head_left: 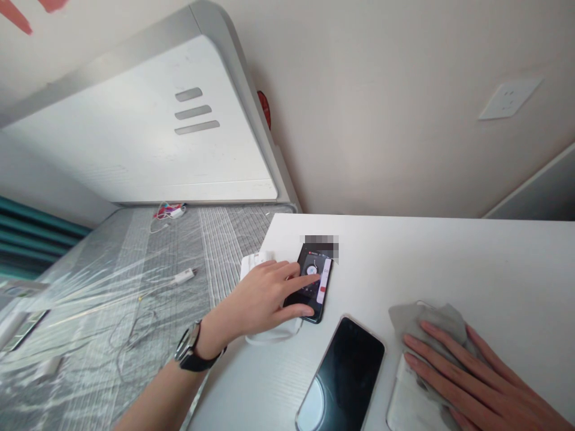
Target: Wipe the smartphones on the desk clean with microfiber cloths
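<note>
My left hand (pixel 265 299), with a watch (pixel 191 346) at its wrist, reaches over a black phone (pixel 318 308) with a lit screen. Its index finger is stretched out onto the screen; the thumb lies across the phone's lower part. Flat on a crumpled grey cloth (pixel 399 320) rests my right hand (pixel 476 377), its fingers extended. The cloth covers part of a whitish, flat, rounded-corner object (pixel 398 398), whose kind I cannot make out. Between the hands lies a larger phone (pixel 354 365) in a clear case, its screen dark and reflecting a round light.
The white table (pixel 449 257) stands against the wall. A white object (pixel 251 260) and a cable (pixel 267 341) lie beside my left hand. Left of the table is a bed (pixel 179 335) under clear plastic, with a charger (pixel 183 275) on it. A socket (pixel 510 99) is on the wall.
</note>
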`<state>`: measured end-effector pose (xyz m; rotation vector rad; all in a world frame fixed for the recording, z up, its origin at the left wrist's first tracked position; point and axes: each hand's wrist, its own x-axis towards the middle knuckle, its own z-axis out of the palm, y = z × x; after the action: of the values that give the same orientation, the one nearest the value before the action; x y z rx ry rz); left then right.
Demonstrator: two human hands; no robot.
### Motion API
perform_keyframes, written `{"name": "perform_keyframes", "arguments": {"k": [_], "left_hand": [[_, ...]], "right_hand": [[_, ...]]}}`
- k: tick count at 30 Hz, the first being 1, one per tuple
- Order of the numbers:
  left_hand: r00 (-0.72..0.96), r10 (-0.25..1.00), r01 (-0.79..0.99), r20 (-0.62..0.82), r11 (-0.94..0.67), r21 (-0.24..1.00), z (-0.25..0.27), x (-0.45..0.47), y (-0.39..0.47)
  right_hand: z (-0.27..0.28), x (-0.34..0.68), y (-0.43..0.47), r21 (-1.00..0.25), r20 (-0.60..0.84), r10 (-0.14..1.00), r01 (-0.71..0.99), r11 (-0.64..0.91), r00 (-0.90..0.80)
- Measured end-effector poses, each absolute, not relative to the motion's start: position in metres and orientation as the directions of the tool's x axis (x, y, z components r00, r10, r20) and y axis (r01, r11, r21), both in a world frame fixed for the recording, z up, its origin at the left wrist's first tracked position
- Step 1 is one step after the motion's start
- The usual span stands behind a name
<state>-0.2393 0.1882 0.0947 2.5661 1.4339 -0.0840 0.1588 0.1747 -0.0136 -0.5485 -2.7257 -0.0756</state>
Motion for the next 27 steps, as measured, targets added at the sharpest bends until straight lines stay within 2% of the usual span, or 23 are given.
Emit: {"name": "perform_keyframes", "arguments": {"k": [12, 19, 27], "left_hand": [[0.552, 0.823, 0.832, -0.134, -0.535, 0.148, 0.093, -0.231, 0.193], [0.328, 0.945, 0.941, 0.007, -0.328, 0.081, 0.096, -0.238, 0.150], [0.130, 0.989, 0.990, 0.076, -0.133, 0.034, 0.053, -0.231, 0.102]], "right_hand": [[-0.012, 0.160, 0.173, -0.007, 0.349, 0.370, 0.393, 0.920, -0.861], [-0.007, 0.158, 0.172, -0.096, 0.349, 0.410, 0.404, 0.910, -0.843], [0.005, 0.155, 0.172, -0.027, 0.391, 0.374, 0.395, 0.918, -0.841]]}}
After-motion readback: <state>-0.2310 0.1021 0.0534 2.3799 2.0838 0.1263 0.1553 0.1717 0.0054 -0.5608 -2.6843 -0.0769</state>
